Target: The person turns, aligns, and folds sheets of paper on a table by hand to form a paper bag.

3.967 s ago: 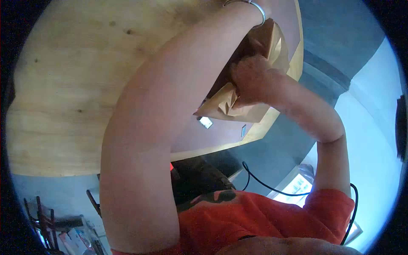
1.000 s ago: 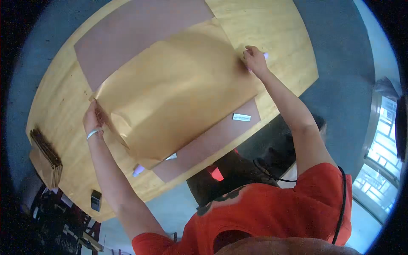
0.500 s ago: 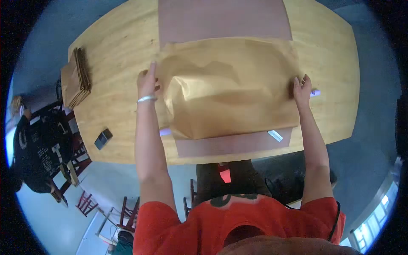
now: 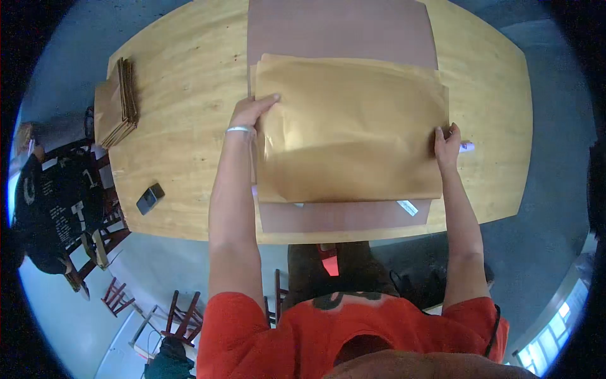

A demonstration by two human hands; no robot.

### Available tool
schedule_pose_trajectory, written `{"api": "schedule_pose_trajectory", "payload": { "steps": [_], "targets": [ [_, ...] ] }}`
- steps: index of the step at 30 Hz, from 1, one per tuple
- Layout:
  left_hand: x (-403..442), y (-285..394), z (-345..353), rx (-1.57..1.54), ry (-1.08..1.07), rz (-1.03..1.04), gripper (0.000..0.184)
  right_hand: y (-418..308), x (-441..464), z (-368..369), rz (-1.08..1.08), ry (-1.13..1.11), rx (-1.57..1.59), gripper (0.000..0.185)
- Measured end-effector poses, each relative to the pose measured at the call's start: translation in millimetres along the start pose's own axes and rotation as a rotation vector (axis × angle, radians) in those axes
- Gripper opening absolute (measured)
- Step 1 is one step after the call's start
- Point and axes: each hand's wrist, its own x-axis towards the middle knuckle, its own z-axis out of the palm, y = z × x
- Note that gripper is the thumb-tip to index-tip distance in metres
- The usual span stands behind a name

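Large sheets of brown kraft paper [image 4: 353, 132] lie stacked in front of me, with more than one layer showing along the left and right edges. My left hand [image 4: 251, 112] grips the left edge, its thumb lying on top and the other fingers partly hidden. At the right edge, my right hand [image 4: 447, 150] pinches the paper between thumb and fingers. Beneath the sheets is a mauve mat [image 4: 341, 28]. A small pale strip-like object [image 4: 408, 208] pokes out from under the front edge. Just beyond my right hand is a purple object [image 4: 466, 147].
The wooden table [image 4: 183, 76] has curved ends. A stack of folded brown paper [image 4: 117, 104] sits at its far left, and a dark phone-like object [image 4: 150, 199] lies nearer. A person in black [image 4: 66, 202] is at the left side. Wooden stools [image 4: 183, 316] stand behind me.
My left hand has moved right and its thumb now rests on the paper. The top sheet's left side looks flatter, and layers now show at the edges. My right hand has shifted slightly toward me.
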Motion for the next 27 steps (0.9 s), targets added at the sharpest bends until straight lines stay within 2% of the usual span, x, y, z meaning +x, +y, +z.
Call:
{"api": "schedule_pose_trajectory", "payload": {
  "steps": [3,7,9,12,13,15,16,18,19,21,22,23,24,27],
  "targets": [
    [23.0,-1.3,-8.3,0.049,-0.073,-0.071,0.032,13.5,4.5,3.1,-0.062,0.06,-0.141,0.062],
    [31.7,-1.3,-11.3,0.163,-0.053,-0.054,0.034,26.4,10.4,7.1,-0.027,0.033,-0.054,0.064],
    [11.8,9.2,-5.7,0.027,-0.174,0.033,0.03,20.8,9.6,6.0,-0.032,0.023,-0.003,0.065],
    [-20.8,24.2,12.3,0.018,-0.117,0.138,0.027,16.9,8.8,7.2,-0.027,0.093,0.027,0.064],
    [-31.1,26.9,13.5,0.017,-0.118,0.136,0.027,9.0,7.0,4.6,-0.027,0.093,0.025,0.064],
    [-56.0,28.1,12.2,0.3,-0.139,0.145,0.021,-27.2,0.0,-9.1,-0.102,0.154,-0.031,0.062],
    [-77.4,30.9,17.6,0.347,-0.144,0.164,0.02,-45.8,0.2,-14.2,-0.106,0.149,-0.035,0.062],
    [-121.1,29.1,31.6,0.352,-0.198,0.173,0.017,-89.1,2.3,-23.9,-0.368,0.234,0.135,0.05],
    [-141.0,26.1,37.7,0.312,-0.248,0.161,0.016,-116.4,3.4,-31.5,-0.373,0.226,0.131,0.05],
    [-179.3,30.6,47.6,0.556,-0.354,0.028,0.014,-174.6,4.3,-40.6,-0.564,-0.027,0.212,0.036],
    [-183.8,17.4,48.8,0.544,-0.353,0.024,0.014,-197.7,6.0,-36.4,-0.549,-0.176,0.232,0.03],
    [-184.7,-3.3,48.9,0.533,-0.444,0.389,0.014,-219.1,7.6,-27.6,-0.529,-0.326,0.248,0.024],
    [-189.0,-17.8,49.8,0.507,-0.524,0.752,0.014,-239.3,4.4,-14.5,-0.607,-0.473,0.251,0.023],
    [-213.5,-32.6,56.1,0.583,-0.569,0.763,0.02,-298.3,-11.1,31.8,-0.833,-0.954,0.106,0.02]
  ]
}}
